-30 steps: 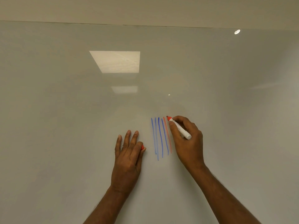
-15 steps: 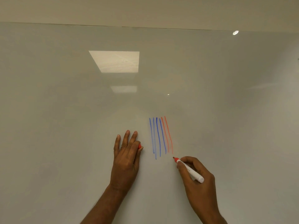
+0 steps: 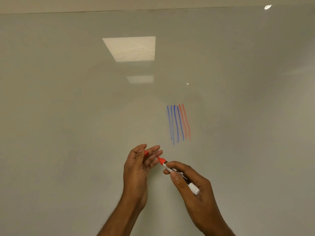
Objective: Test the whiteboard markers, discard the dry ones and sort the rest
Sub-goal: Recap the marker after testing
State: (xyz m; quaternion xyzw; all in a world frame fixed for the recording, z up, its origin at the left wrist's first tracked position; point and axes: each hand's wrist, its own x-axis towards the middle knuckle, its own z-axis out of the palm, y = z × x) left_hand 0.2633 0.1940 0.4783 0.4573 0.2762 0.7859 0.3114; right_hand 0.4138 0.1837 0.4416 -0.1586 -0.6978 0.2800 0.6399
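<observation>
Red marker (image 3: 165,165), uncapped, at whiteboard (image 3: 68,116).
Right hand (image 3: 202,198) gripped its barrel, tip aimed left at the cap (image 3: 146,153) pinched in the left hand (image 3: 136,171); blue and red lines (image 3: 178,124) stood above, right.

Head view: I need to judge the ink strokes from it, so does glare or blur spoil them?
Head view: the reflected ceiling panel glares on the whiteboard well above and left of the strokes, which read clearly, blue and red; the lighting is dim and even.
</observation>
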